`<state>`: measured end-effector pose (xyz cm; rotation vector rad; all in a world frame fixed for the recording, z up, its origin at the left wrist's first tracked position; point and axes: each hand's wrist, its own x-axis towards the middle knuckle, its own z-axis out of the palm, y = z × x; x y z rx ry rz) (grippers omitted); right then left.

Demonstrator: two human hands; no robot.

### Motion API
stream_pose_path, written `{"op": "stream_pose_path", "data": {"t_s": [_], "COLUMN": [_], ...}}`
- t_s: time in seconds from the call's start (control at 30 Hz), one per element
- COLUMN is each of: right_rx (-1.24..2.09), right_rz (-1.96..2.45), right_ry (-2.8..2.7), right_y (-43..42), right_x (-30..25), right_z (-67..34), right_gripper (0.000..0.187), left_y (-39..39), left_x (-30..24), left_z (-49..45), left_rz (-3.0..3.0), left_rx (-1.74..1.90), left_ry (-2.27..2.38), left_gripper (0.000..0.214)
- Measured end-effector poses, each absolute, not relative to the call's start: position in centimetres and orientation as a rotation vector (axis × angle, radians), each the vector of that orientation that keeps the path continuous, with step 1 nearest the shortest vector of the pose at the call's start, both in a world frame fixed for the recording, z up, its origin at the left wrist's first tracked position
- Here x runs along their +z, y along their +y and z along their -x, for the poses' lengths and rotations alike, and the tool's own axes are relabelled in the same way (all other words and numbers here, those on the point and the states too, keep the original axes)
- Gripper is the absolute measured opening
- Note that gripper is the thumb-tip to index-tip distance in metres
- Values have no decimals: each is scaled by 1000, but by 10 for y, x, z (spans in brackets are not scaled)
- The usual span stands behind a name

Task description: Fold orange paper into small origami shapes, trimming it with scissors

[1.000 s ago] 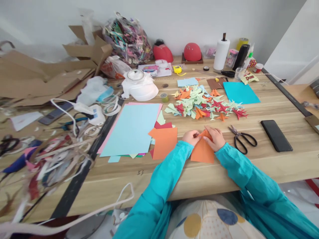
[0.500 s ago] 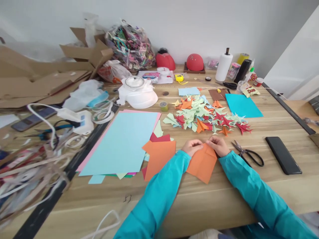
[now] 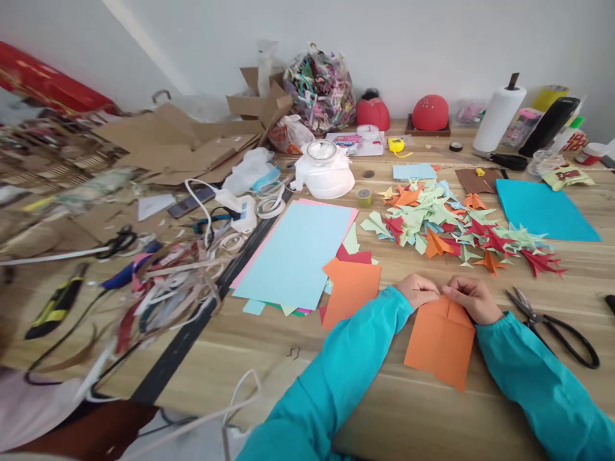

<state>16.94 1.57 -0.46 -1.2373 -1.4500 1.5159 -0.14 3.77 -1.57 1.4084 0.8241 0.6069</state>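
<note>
An orange paper sheet (image 3: 439, 342) lies on the wooden table (image 3: 423, 416) in front of me, with two flaps folded in at its far edge. My left hand (image 3: 417, 289) and my right hand (image 3: 473, 298) both pinch that far edge, fingers pressed together on the folds. Both arms are in teal sleeves. A second orange sheet (image 3: 350, 291) lies just left of my left hand. Beyond my hands spreads a heap of folded paper shapes (image 3: 446, 224) in green, orange and red.
Black scissors (image 3: 557, 326) lie right of my right hand. A stack of light blue paper (image 3: 298, 253) lies to the left, a teal sheet (image 3: 542, 208) at the far right. Cardboard (image 3: 182, 144), tangled strips (image 3: 158, 294), a white lidded container (image 3: 324, 169) and a paper towel roll (image 3: 497, 118) crowd the edges.
The view has swung left, so everything sits further right in frame. My hands stay on the orange sheet's far edge, pressing the folds; the phone has nearly left the view.
</note>
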Motion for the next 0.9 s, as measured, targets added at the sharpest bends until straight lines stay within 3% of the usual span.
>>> {"op": "stream_pose_path", "data": {"t_s": [0.43, 0.6, 0.9], "right_rx": [1442, 1497, 1606], "right_rz": [1116, 1111, 1141], "right_ry": [-848, -1153, -1534], "right_y": [22, 20, 15], "right_x": [-5, -7, -2], "right_z": [-177, -172, -172], "right_gripper": [38, 37, 33], "left_y": [46, 40, 47], "left_x": [-11, -8, -9], "left_z": [10, 6, 11], "left_rz": [-891, -952, -1211], "left_rx": [790, 736, 528], "left_ry": [583, 746, 708], "left_gripper": [19, 28, 22]}}
